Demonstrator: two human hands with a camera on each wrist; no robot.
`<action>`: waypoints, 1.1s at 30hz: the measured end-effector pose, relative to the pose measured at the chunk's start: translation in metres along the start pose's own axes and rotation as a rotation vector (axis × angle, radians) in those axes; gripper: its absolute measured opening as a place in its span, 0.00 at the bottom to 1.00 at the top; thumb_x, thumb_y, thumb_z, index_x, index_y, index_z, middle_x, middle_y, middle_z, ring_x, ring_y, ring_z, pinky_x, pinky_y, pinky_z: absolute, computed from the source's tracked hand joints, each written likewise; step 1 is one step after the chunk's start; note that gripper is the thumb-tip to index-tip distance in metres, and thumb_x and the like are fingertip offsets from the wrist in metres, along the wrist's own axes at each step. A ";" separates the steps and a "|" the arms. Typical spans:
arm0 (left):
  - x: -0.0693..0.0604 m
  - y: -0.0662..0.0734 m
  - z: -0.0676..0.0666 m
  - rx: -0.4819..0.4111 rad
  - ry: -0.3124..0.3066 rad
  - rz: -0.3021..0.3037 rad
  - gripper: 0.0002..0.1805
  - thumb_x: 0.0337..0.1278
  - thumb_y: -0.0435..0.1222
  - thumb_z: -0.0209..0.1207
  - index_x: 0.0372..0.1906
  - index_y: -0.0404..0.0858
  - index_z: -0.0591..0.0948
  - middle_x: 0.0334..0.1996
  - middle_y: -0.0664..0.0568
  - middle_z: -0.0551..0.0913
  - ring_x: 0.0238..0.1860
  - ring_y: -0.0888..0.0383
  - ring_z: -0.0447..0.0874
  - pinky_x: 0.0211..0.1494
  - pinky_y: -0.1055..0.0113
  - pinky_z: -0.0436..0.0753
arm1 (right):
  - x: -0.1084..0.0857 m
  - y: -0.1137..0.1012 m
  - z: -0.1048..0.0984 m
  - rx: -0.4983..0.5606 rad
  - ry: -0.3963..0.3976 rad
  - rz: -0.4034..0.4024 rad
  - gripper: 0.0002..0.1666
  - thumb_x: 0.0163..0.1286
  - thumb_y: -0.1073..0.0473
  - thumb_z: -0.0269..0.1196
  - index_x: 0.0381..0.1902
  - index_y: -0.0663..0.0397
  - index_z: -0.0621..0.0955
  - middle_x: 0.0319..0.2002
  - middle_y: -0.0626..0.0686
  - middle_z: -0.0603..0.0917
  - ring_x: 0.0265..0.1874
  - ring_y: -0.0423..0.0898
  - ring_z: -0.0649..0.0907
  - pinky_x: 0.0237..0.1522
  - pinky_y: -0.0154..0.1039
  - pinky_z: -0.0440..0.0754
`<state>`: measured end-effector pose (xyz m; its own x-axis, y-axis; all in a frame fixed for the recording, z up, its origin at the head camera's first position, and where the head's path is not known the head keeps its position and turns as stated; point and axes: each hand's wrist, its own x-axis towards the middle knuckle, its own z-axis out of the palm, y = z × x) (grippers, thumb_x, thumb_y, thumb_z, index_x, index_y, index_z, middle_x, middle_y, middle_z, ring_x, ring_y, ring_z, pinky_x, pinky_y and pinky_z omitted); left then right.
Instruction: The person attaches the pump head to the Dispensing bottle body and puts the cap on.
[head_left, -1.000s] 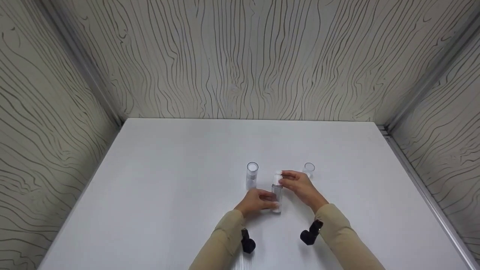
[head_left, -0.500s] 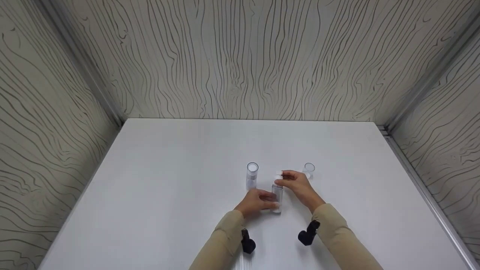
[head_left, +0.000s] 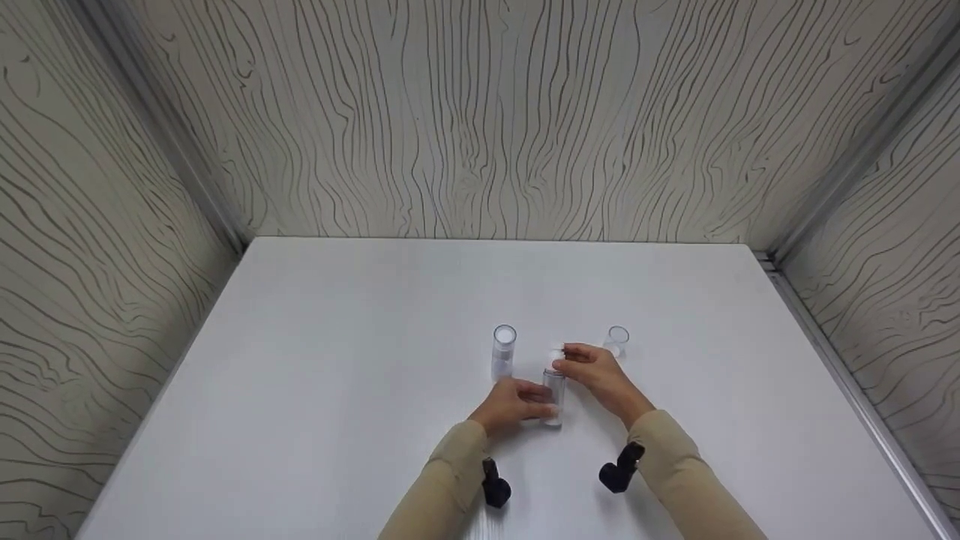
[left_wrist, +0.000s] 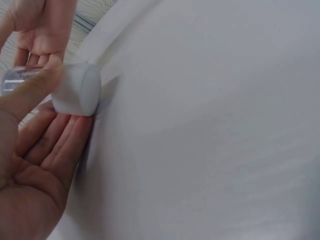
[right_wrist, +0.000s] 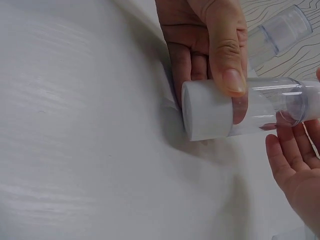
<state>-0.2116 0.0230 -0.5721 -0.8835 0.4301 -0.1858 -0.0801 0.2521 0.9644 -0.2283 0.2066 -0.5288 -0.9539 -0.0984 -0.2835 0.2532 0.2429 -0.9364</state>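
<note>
My left hand (head_left: 514,403) holds the lower part of a clear pump bottle (head_left: 553,384) upright on the table. In the left wrist view, the thumb presses near the bottle's white base (left_wrist: 79,90), with the fingers behind it. At the bottle's upper end, my right hand (head_left: 600,371) pinches the white pump top (head_left: 557,355) between thumb and fingers. Only the edge of that white top (right_wrist: 313,100) shows in the right wrist view. A second clear bottle (head_left: 503,354) with a white part inside stands just beyond my left hand.
Behind my right hand a small clear cap (head_left: 617,342) sits on the white table (head_left: 360,322). Wood-grain patterned walls (head_left: 465,120) close off the back and both sides. A black wrist camera (head_left: 496,491) hangs from each sleeve.
My right thumb and fingers have shifted slightly around the white pump top, and the right wrist swung a little left and then back. The left hand and bottle have stayed in place.
</note>
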 end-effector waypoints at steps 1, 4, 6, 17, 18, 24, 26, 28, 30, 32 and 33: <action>0.000 0.000 0.000 0.000 -0.001 0.001 0.19 0.48 0.35 0.70 0.47 0.31 0.84 0.43 0.39 0.88 0.46 0.50 0.89 0.49 0.66 0.86 | 0.000 0.000 0.000 0.002 -0.009 0.005 0.38 0.63 0.58 0.66 0.65 0.71 0.67 0.62 0.69 0.76 0.54 0.45 0.82 0.61 0.39 0.79; -0.001 0.000 0.000 0.001 -0.003 -0.001 0.20 0.48 0.35 0.70 0.47 0.31 0.84 0.43 0.39 0.88 0.46 0.50 0.88 0.49 0.66 0.85 | -0.001 -0.001 -0.001 0.013 -0.023 0.017 0.37 0.63 0.59 0.65 0.66 0.70 0.67 0.63 0.69 0.75 0.56 0.47 0.82 0.62 0.40 0.78; -0.001 0.001 0.000 0.001 -0.003 -0.002 0.20 0.48 0.35 0.70 0.48 0.31 0.84 0.43 0.39 0.88 0.47 0.50 0.88 0.49 0.66 0.85 | -0.001 -0.001 -0.002 0.025 -0.043 0.019 0.37 0.64 0.60 0.64 0.67 0.71 0.66 0.63 0.70 0.74 0.55 0.45 0.82 0.61 0.38 0.79; -0.001 0.002 0.000 0.009 0.012 -0.052 0.21 0.47 0.37 0.71 0.48 0.33 0.84 0.43 0.42 0.89 0.43 0.56 0.88 0.45 0.68 0.85 | -0.005 -0.003 -0.008 0.233 -0.217 -0.067 0.38 0.67 0.67 0.57 0.67 0.83 0.55 0.50 0.51 0.82 0.44 0.31 0.81 0.50 0.24 0.80; -0.001 0.002 0.000 0.009 0.013 -0.056 0.21 0.47 0.37 0.71 0.48 0.33 0.84 0.43 0.42 0.89 0.43 0.56 0.88 0.45 0.67 0.85 | -0.005 -0.003 -0.008 0.233 -0.221 -0.069 0.38 0.67 0.66 0.57 0.67 0.83 0.54 0.49 0.49 0.83 0.44 0.31 0.82 0.50 0.24 0.80; -0.001 0.003 0.000 0.010 0.016 -0.056 0.21 0.47 0.36 0.71 0.48 0.32 0.84 0.43 0.40 0.88 0.44 0.53 0.88 0.46 0.65 0.86 | -0.003 -0.001 -0.009 0.221 -0.207 -0.073 0.37 0.67 0.67 0.57 0.66 0.83 0.56 0.47 0.46 0.83 0.43 0.30 0.82 0.50 0.23 0.80; -0.001 0.003 0.000 0.009 0.018 -0.055 0.21 0.47 0.36 0.71 0.48 0.32 0.84 0.43 0.40 0.88 0.44 0.52 0.88 0.46 0.65 0.86 | -0.003 0.000 -0.010 0.220 -0.204 -0.075 0.37 0.66 0.66 0.57 0.66 0.83 0.56 0.46 0.45 0.83 0.43 0.30 0.82 0.49 0.23 0.80; -0.001 0.003 0.000 0.007 0.019 -0.055 0.21 0.47 0.36 0.71 0.48 0.32 0.84 0.43 0.40 0.88 0.44 0.52 0.88 0.47 0.65 0.86 | -0.003 0.000 -0.010 0.220 -0.204 -0.078 0.37 0.67 0.66 0.57 0.66 0.83 0.56 0.46 0.45 0.84 0.42 0.30 0.82 0.49 0.23 0.80; -0.001 0.003 0.000 0.002 0.021 -0.058 0.22 0.47 0.37 0.71 0.48 0.32 0.84 0.43 0.41 0.88 0.44 0.52 0.88 0.46 0.65 0.86 | -0.003 0.000 -0.010 0.217 -0.200 -0.079 0.37 0.67 0.67 0.58 0.66 0.83 0.56 0.45 0.44 0.84 0.42 0.30 0.82 0.49 0.23 0.80; -0.002 0.003 0.000 -0.003 0.022 -0.061 0.22 0.47 0.37 0.71 0.48 0.32 0.84 0.43 0.41 0.88 0.44 0.53 0.88 0.46 0.65 0.86 | -0.003 0.000 -0.009 0.215 -0.194 -0.080 0.37 0.67 0.67 0.58 0.66 0.83 0.56 0.44 0.44 0.84 0.42 0.30 0.82 0.49 0.23 0.80; -0.002 0.002 0.001 -0.005 0.023 -0.062 0.22 0.46 0.37 0.72 0.48 0.32 0.84 0.43 0.41 0.88 0.44 0.53 0.88 0.46 0.66 0.85 | -0.003 0.001 -0.009 0.212 -0.187 -0.079 0.37 0.67 0.67 0.58 0.66 0.83 0.57 0.44 0.44 0.84 0.41 0.30 0.82 0.48 0.23 0.80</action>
<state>-0.2101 0.0234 -0.5695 -0.8869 0.3940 -0.2411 -0.1373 0.2736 0.9520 -0.2268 0.2155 -0.5266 -0.9307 -0.2899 -0.2231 0.2264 0.0226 -0.9738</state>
